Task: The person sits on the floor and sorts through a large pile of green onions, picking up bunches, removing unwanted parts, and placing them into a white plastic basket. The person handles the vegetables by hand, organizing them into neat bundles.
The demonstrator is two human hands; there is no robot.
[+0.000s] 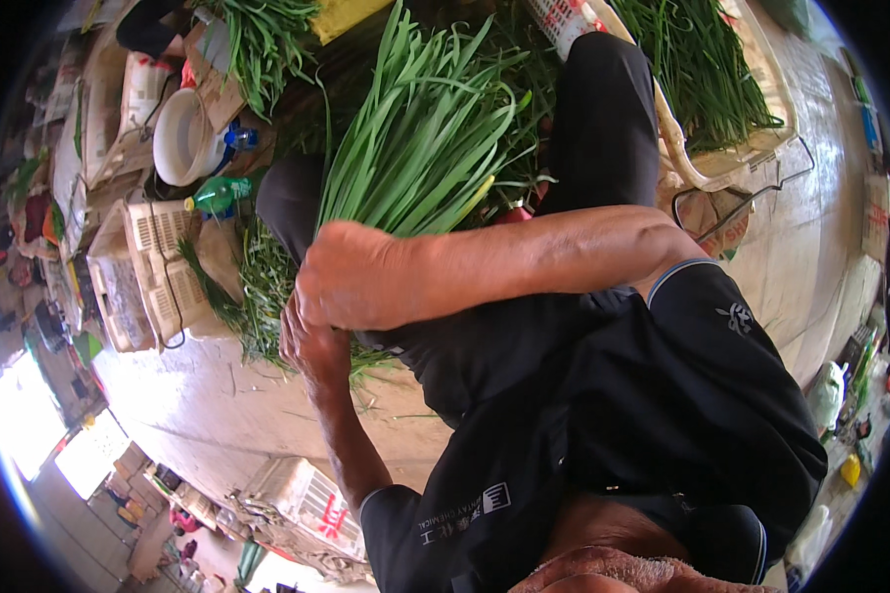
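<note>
A large bunch of long, flat green leaves, like garlic chives (423,141), fans out over my lap between my knees. My right hand (348,274) lies curled at the lower end of the bunch, its forearm crossing in front of the leaves. Close against its underside is my left hand (311,337), with fingers bent; what they hold is hidden. The lower ends of the leaves are covered by my right hand and forearm. Loose green leaves (267,289) are heaped beside my left knee.
A plastic crate of long greens (779,126) stands at the right. To the left are a white bucket (178,144), a green plastic bottle (219,194) and a pale slatted crate (148,274). Another bunch of greens (267,52) lies at upper left, near a person's dark sleeve (144,30).
</note>
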